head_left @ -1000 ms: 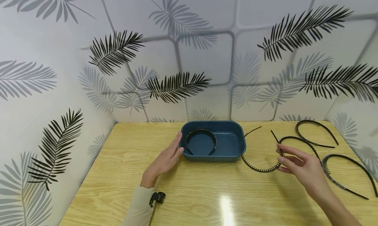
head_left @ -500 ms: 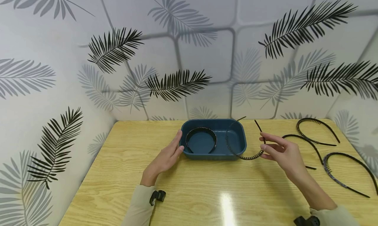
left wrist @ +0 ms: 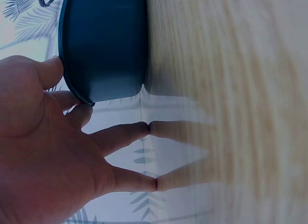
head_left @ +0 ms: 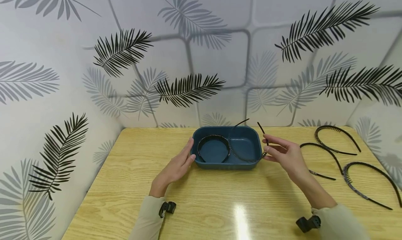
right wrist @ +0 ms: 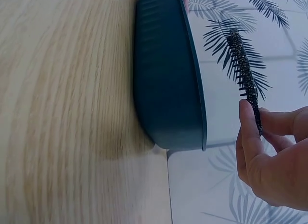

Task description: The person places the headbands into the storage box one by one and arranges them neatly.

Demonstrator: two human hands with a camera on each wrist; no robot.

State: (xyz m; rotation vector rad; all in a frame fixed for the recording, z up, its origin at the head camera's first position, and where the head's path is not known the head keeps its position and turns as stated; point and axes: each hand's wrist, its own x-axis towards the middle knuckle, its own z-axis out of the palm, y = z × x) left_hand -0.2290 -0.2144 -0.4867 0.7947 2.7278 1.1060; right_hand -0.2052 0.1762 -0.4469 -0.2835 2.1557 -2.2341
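Observation:
A dark blue plastic box point(head_left: 226, 166) stands on the table, with one dark toothed headband point(head_left: 230, 150) lying in its left half. My left hand point(head_left: 176, 165) lies at the box's left end, thumb and fingertips against its rim. In the left wrist view, two of that hand's fingers point(left wrist: 127, 132) extend straight down to the tabletop. With thumb and fingers my right hand point(head_left: 289, 158) pinches a second black toothed headband point(head_left: 239, 122) by one side, over the box's right half. The right wrist view shows this headband point(right wrist: 245, 72) raised above the rim, its teeth visible.
Several more black headbands lie on the right of the table: one at the back point(head_left: 343, 130), one in the middle point(head_left: 326, 151) and one nearer the right edge point(head_left: 370, 166). A leaf-patterned wall point(head_left: 220, 65) rises directly behind the wooden table point(head_left: 201, 205).
My right hand has carried the pinched headband leftward, from beside the box to over its right half. My left hand has kept its place at the box.

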